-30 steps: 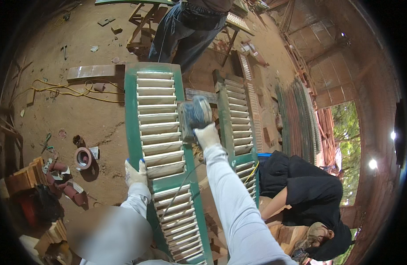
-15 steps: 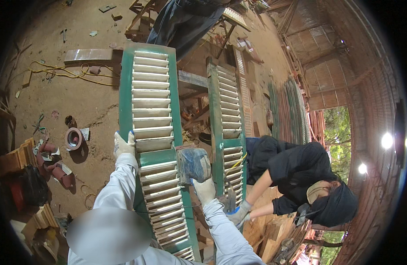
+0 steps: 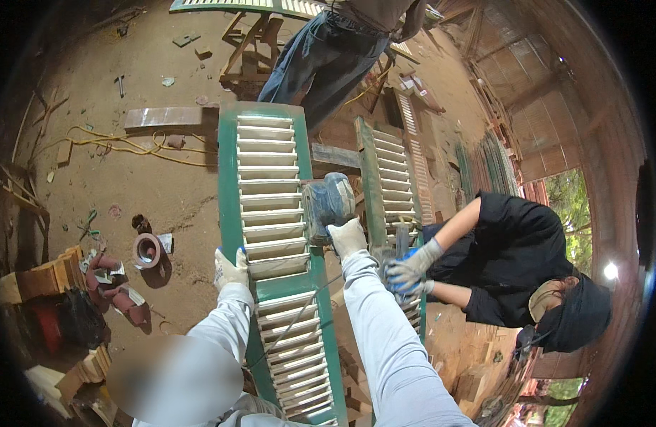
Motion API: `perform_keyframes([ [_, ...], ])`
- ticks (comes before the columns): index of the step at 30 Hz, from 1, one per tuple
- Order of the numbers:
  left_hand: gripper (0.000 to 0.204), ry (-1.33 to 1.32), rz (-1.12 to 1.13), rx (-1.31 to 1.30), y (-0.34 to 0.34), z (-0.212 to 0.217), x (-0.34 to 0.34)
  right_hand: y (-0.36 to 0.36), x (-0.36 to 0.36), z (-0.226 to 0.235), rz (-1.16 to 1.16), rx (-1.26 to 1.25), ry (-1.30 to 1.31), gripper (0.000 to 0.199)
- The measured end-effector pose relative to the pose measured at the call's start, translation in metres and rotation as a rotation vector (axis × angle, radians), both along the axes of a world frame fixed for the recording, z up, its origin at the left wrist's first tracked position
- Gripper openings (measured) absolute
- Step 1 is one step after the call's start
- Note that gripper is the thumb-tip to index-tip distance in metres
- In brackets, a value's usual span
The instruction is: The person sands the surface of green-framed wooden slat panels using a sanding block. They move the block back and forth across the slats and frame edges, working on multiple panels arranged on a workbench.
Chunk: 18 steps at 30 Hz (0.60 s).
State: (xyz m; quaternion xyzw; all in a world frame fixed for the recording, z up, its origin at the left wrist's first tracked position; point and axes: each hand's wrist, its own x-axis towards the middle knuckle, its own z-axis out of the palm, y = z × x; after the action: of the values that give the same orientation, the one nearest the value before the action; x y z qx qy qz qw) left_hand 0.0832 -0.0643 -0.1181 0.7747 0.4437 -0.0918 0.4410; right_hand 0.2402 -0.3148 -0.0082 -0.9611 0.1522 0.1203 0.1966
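A long green louvred shutter (image 3: pixel 274 287) with white slats stretches away in front of me. My left hand (image 3: pixel 232 269), in a white glove, grips its left edge near the middle rail. In my gloved right hand (image 3: pixel 348 238) is a worn blue-grey power sander (image 3: pixel 330 205), which rests on the shutter's right stile beside the upper slats. A dark cord (image 3: pixel 299 322) runs back across the lower slats. To the right lies a second louvred shutter (image 3: pixel 370 181), where a co-worker's gloved hands (image 3: pixel 413 270) hold a tool, partly hidden.
The co-worker in black (image 3: pixel 513 263) leans in from the right. Another person's jeans (image 3: pixel 321 64) show beyond the shutter's far end. A yellow cord (image 3: pixel 121 144), a wooden board (image 3: pixel 163 118) and a roll of reddish sandpaper (image 3: pixel 148 250) lie on the dirt floor at left.
My right hand and the sander have moved away from me along the shutter's right stile. My left hand stays on the left edge. The whole view has shifted.
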Motion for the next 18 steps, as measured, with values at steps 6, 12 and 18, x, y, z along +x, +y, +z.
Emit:
perform_keyframes([
  [6,0.080,-0.148,0.015,0.127,0.008,-0.033,-0.003,-0.025,-0.065,-0.009,-0.070,0.063,0.096,0.072],
  [12,0.070,-0.800,-0.321,0.536,-0.045,0.053,-0.008,-0.049,-0.172,0.013,-0.081,-0.076,0.063,0.066],
  [18,0.040,-1.087,-1.320,0.265,-0.201,0.145,-0.033,-0.097,-0.278,0.002,0.045,-0.124,0.016,0.053],
])
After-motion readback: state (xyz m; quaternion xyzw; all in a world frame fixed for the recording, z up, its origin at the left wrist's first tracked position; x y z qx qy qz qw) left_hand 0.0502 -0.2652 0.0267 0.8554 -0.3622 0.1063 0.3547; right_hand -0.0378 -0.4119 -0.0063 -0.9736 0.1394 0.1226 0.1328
